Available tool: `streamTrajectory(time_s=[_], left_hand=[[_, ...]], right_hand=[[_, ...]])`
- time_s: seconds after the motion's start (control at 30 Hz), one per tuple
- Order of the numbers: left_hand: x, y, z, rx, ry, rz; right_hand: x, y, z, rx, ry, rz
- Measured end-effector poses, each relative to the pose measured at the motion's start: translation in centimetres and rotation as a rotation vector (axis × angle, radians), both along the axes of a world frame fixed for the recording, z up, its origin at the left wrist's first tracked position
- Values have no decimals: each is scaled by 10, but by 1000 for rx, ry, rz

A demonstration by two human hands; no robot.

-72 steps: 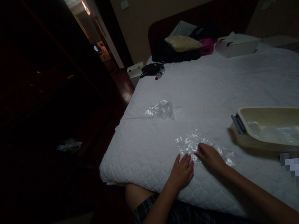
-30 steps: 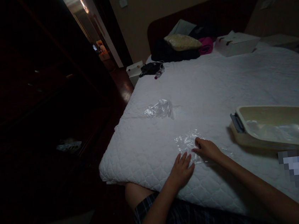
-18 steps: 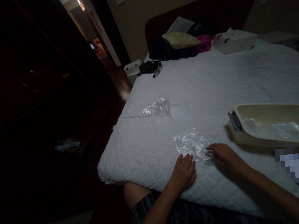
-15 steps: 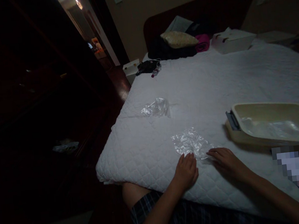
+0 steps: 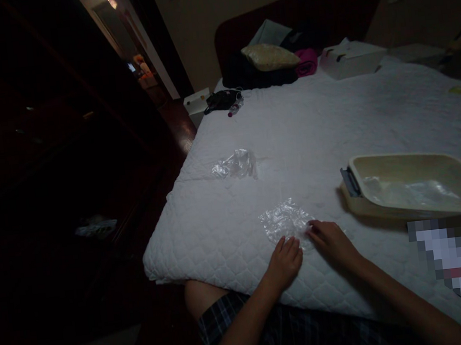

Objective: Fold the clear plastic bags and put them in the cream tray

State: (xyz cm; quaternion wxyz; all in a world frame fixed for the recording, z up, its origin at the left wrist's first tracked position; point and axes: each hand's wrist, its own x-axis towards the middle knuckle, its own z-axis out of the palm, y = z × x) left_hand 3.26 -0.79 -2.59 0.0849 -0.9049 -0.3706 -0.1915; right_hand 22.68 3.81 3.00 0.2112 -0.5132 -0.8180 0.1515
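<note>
A clear plastic bag lies crinkled on the white quilted mattress, close to its front edge. My left hand rests flat on the bag's near edge, fingers stretched out. At the bag's right side, my right hand has its thumb and fingers closed together on the plastic. A second clear plastic bag lies farther back on the mattress, apart from both hands. To the right of my right hand stands a cream plastic bin with a grey latch, holding more clear plastic.
A blurred-out item lies right of my right arm. Farther back are a bottle, a black bag, a beige pillow, a pink roll and a white box. Dark floor borders the mattress on the left.
My right hand has moved left across the plastic bag, closer to my left hand, drawing its right edge inward. My left hand stays in place. The view has shifted slightly.
</note>
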Motion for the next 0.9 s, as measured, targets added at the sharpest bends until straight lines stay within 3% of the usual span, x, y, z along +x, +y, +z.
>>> streamTrajectory(time_s=[0.17,0.37,0.63,0.9], left_hand=[[0,0,1,-6,6,16],[-1,1,6,-31,-26,28],[-16,5,29,-158,-71,-17],[-5,-3,27,-104,-21,-68]], right_hand=[[-8,15,2,-77,-70,-115],[-10,17,9,-86,-164,-81],[-10,12,14,-250,-234,-47],[-10,22,19,-191,-127,-116]])
